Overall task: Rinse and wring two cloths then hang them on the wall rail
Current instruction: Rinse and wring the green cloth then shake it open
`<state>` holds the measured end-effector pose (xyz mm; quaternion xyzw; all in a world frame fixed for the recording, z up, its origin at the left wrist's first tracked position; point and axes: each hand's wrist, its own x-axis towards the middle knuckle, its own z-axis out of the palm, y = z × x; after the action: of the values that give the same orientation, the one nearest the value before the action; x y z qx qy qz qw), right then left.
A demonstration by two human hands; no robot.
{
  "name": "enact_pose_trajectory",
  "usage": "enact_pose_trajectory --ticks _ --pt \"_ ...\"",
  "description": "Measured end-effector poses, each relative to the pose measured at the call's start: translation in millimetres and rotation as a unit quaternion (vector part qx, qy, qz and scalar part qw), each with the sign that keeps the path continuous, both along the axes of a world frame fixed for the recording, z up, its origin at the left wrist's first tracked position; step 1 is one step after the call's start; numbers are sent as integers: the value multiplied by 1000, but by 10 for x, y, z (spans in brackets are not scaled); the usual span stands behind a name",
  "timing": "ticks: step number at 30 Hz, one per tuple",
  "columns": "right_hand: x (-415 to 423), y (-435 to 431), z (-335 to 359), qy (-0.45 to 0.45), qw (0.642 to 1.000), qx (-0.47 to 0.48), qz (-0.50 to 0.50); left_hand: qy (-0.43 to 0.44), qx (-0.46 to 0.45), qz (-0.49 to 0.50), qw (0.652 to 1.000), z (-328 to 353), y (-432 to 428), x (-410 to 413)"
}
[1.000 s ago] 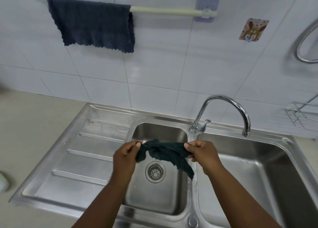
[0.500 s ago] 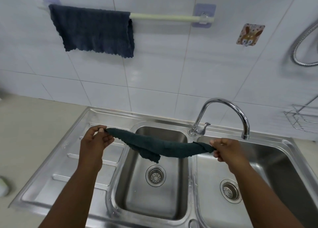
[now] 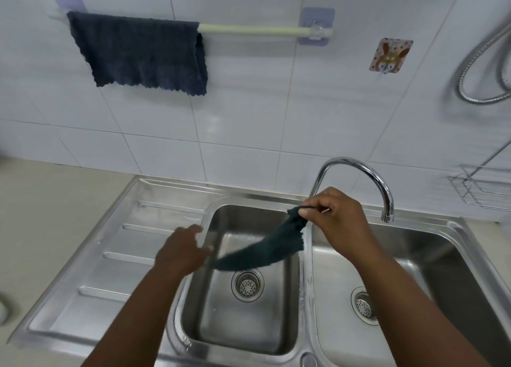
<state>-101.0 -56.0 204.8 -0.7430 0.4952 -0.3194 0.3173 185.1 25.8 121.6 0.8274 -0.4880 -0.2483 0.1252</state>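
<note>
Dark green cloth [image 3: 265, 249] stretched slantwise over the left basin [image 3: 243, 322] of the steel double sink, so any drips would fall toward the drain [image 3: 247, 285]. Right hand [image 3: 336, 222], raised beside the tap [image 3: 359, 178], pinches the upper corner between thumb and fingers. Left hand [image 3: 182, 251], lower and blurred, meets the trailing end; whether it grips cannot be told. A navy cloth [image 3: 141, 52] is draped over the left part of the wall rail [image 3: 249, 30], leaving the right part bare, presumably for the held cloth. Tap appears dry.
</note>
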Motion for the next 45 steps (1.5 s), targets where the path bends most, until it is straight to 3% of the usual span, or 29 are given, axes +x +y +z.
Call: enact_pose_trajectory --ticks 2,5,10,15,19,23,26,34,37,41,43,45 --pt "111 6 21 1 1000 12 25 104 -114 -71 985 86 -48 -373" --pt "241 50 12 1 998 37 50 274 -232 -141 922 322 -105 -937" --pt "211 74 58 -62 994 41 74 397 -235 -115 880 422 -269 -1226" --pt "29 67 126 -108 989 61 81 420 -217 -123 873 367 -289 -1139" --pt "37 117 147 -134 985 68 90 393 -192 -166 884 338 -198 -1092" --pt "45 124 196 -180 980 67 52 223 -136 -247 933 114 -53 -851" --pt "-30 67 247 -225 970 88 5 228 -94 -203 948 -49 64 -625" --pt "-211 -54 109 -82 991 109 -4 63 -52 -172 982 -113 78 -116" --pt "-305 -145 54 17 992 118 29 47 -116 -120 985 9 45 103" --pt "-306 -327 18 70 996 59 -9 142 -231 26 962 400 -69 324" --pt "-204 -332 158 -11 998 18 -53 156 -318 75 932 676 -118 332" --pt "-91 -248 391 -202 978 -31 -39 126 -449 98 879 975 -66 234"
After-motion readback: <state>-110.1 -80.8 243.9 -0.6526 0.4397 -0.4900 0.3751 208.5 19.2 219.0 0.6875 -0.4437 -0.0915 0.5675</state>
